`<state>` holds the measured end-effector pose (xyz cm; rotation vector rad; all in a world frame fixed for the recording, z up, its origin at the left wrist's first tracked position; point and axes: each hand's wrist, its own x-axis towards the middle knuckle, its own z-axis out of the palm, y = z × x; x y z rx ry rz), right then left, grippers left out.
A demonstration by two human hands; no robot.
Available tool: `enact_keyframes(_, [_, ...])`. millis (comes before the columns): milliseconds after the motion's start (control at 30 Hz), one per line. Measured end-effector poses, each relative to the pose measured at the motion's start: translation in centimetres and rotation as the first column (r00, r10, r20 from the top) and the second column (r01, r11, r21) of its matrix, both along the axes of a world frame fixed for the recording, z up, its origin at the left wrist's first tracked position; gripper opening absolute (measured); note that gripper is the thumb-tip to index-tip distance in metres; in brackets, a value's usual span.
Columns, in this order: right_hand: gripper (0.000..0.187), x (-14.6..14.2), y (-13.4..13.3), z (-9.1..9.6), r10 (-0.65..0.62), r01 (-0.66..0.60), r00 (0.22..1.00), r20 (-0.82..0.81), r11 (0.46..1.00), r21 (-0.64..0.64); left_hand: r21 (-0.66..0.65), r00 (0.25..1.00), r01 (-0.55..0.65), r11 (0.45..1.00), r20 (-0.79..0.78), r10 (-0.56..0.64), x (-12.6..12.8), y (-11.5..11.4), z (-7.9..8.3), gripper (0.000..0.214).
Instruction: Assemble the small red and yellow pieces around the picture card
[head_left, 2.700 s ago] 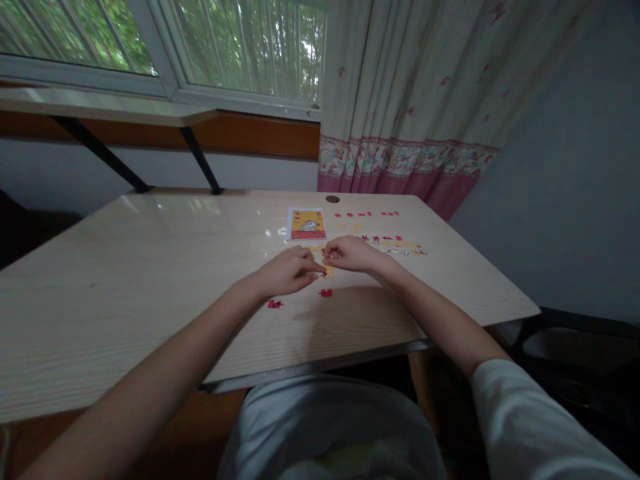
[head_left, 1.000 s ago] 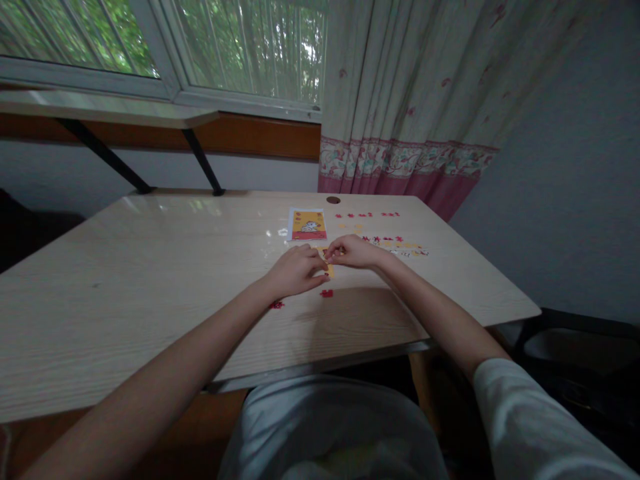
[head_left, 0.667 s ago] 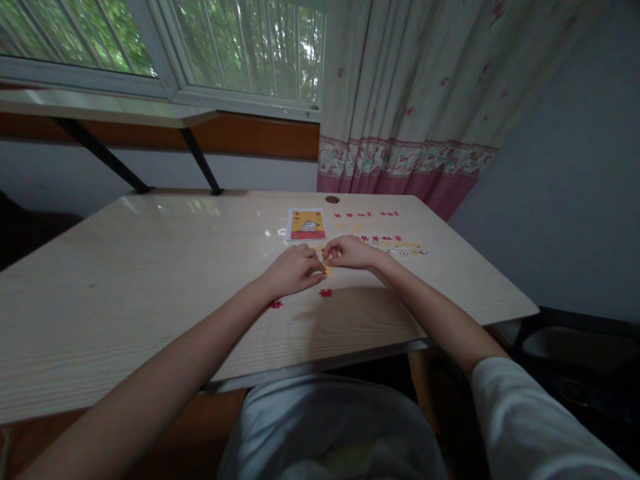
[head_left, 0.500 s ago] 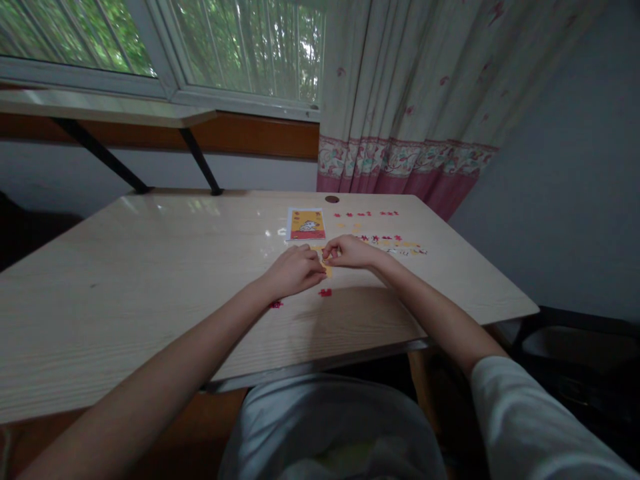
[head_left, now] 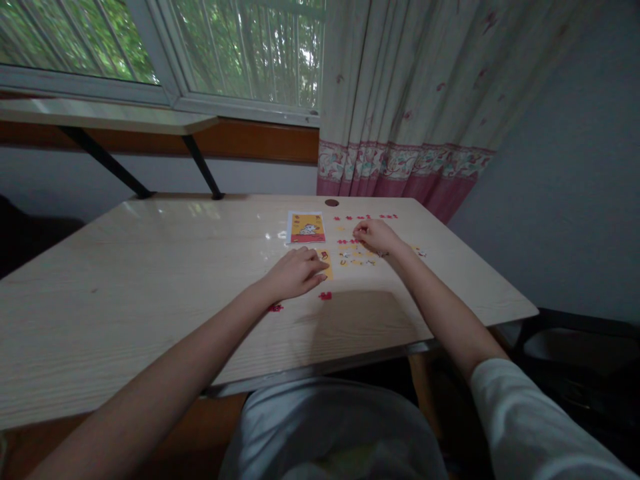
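My left hand [head_left: 299, 273] rests on the table, its thumb apart from its fingers, over the left side of a joined yellow patch of jigsaw puzzle [head_left: 327, 267]. Part of that patch is hidden beneath the hand. Over the loose puzzle pieces at the right, my right hand [head_left: 379, 236] has thumb and fingertips drawn together; whatever lies between them is too small to make out. A yellow piece [head_left: 341, 229] lies left of those fingertips. Nearer me is a red piece [head_left: 325, 296], and another red piece [head_left: 275, 308] shows beside my left forearm.
Behind my left hand lies a picture card [head_left: 307, 229] with a white animal on yellow and red. Red pieces [head_left: 349, 219] form a row at the back, with yellow pieces [head_left: 357, 262] lower down. A curtain [head_left: 400, 157] hangs behind the table [head_left: 150, 287].
My right hand has left the joined patch and moved right and back to the loose pieces. My left hand stays nearly in place, and more of the yellow patch shows.
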<state>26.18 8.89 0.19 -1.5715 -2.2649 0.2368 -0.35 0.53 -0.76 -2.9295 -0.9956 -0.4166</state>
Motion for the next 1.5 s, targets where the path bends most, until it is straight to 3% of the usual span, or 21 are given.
enact_keyframes(133, [0.025,1.5,1.0,-0.7,-0.07,0.069,0.992,0.101,0.998,0.014,-0.019,1.0,-0.007,1.0,-0.017,0.006,0.0,0.0,-0.2,0.035])
enact_keyframes(333, [0.027,1.5,1.4,-1.4,-0.056,0.057,0.988,0.141,0.998,0.002,-0.053,1.0,0.008,0.999,0.018,-0.007,-0.1,0.1,-0.4,0.038])
enact_keyframes(533, [0.023,0.9,1.8,-1.5,-0.1,0.101,0.99,0.096,0.995,-0.007,-0.05,0.986,-0.04,0.998,0.158,0.048,-1.8,0.9,0.4,0.035])
enact_keyframes(667, [0.016,0.7,2.4,-1.7,-0.1,0.101,0.995,0.008,0.991,-0.082,-0.071,0.964,-0.107,0.992,0.236,0.121,-3.4,1.8,0.7,0.031])
enact_keyframes(800, [0.013,0.5,2.9,-1.7,-0.119,0.116,0.993,-0.005,0.981,-0.152,-0.09,0.942,-0.172,0.981,0.275,0.191,-4.6,2.7,0.6,0.03])
enact_keyframes(1033, [0.012,0.6,2.7,-1.4,-0.089,0.083,0.996,-0.031,0.984,-0.158,-0.117,0.92,-0.191,0.975,0.323,0.22,-5.2,3.2,0.6,0.028])
enact_keyframes(1333, [0.011,-0.1,1.6,-1.2,-0.074,0.035,0.961,-0.267,0.988,-0.149,-0.134,0.906,-0.19,0.973,0.357,0.227,-5.1,3.0,0.9,0.025])
enact_keyframes(1500, [0.017,-2.7,-0.2,-1.4,0.03,-0.109,0.866,-0.499,0.985,-0.13,-0.253,0.87,-0.179,0.951,0.411,0.273,-4.7,2.8,0.7,0.025])
